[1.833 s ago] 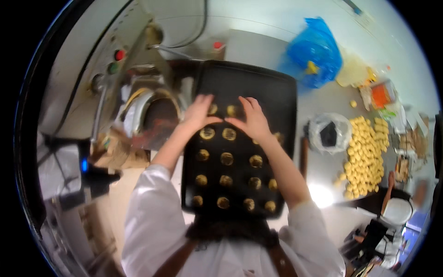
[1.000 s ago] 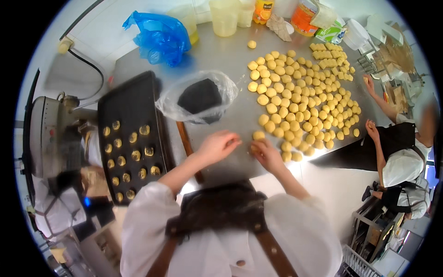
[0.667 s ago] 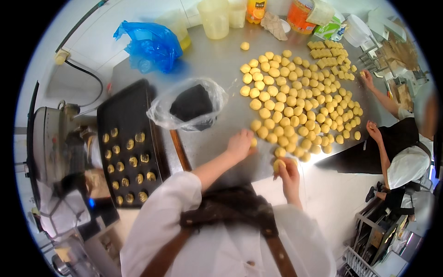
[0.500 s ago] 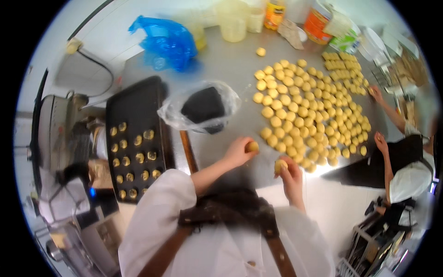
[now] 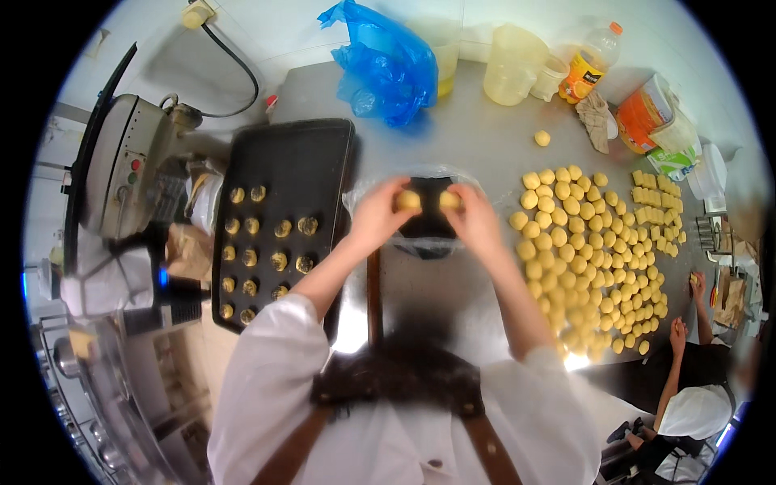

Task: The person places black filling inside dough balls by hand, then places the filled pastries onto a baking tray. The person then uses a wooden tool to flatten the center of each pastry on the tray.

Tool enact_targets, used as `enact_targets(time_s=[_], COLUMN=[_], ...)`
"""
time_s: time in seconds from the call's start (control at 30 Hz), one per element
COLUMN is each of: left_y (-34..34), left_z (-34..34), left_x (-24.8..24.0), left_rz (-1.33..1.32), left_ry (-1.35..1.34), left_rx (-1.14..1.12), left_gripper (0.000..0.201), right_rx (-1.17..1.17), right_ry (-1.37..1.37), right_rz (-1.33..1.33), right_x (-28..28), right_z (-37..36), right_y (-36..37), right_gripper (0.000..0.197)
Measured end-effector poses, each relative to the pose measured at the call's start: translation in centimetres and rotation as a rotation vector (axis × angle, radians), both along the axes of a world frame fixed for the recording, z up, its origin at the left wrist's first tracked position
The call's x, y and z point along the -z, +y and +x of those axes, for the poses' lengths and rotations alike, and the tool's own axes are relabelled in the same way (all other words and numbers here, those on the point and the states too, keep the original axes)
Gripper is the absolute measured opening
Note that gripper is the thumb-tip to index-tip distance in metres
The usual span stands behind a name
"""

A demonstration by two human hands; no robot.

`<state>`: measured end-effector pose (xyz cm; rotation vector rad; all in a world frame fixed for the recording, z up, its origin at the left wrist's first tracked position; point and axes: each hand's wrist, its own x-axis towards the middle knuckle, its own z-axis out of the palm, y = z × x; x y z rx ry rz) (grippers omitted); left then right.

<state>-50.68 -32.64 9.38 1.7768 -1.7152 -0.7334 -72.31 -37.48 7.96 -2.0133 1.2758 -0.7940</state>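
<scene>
Both hands are over a clear plastic bag (image 5: 443, 172) lying open, with dark, fine-looking contents (image 5: 427, 220) whose grains are too small to make out. My left hand (image 5: 377, 212) pinches a yellow dough ball (image 5: 409, 200) above the bag's left side. Facing it, my right hand (image 5: 478, 217) has its fingers closed round another dough ball (image 5: 449, 200). The two balls are apart, with the dark contents showing between them. On the left, a black baking tray (image 5: 295, 158) bears rows of dough pieces (image 5: 279, 260) with dark patches on top.
Many dough balls (image 5: 594, 234) cover the steel table's right side; a lone ball (image 5: 541, 138) lies farther back. A blue plastic bag (image 5: 388, 65), a plastic jug (image 5: 513, 65) and an orange drink bottle (image 5: 590, 65) stand along the wall. Another person's hand (image 5: 679, 333) is at the right edge.
Both hands, each with a dough ball, have moved up and inward from the table's near edge to above the clear bag. The view has turned rightward relative to the hands.
</scene>
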Motion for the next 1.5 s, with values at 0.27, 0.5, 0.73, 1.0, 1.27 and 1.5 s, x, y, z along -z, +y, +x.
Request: enact_targets(time_s=[0.27, 0.5, 0.73, 1.0, 1.27, 1.5], left_y=[-3.4, 5.9, 9.8, 3.6, 1.2, 1.1], left_z=[-0.8, 8.0, 19.3, 29.1, 31.2, 32.4], left_x=[4.5, -1.7, -4.9, 2.3, 5.3, 6.0], left_rz=[-0.186, 0.2, 0.19, -0.198, -0.153, -0.107], left_ry=[-0.59, 0.932, 0.926, 0.027, -0.299, -0.296], left_rx=[0.145, 0.069, 0.13, 0.002, 0.178, 0.289], left_gripper=[0.04, 0.057, 0.058, 0.048, 0.053, 0.047], right_rx=[-0.116, -0.179, -0.321, -0.01, -0.151, -0.288], right_ry=[0.498, -0.618, -0.613, 0.068, 0.41, 0.267], right_rz=[-0.265, 0.725, 0.587, -0.112, -0.25, -0.23], right_x=[5.6, -2.7, -5.1, 0.8, 3.6, 5.0], right_z=[2.8, 3.9, 16.1, 30.0, 31.1, 30.3], right_y=[-3.6, 1.5, 6.2, 3.5, 2.2, 1.6], right_gripper=[0.019, 0.05, 0.056, 0.046, 0.05, 0.043])
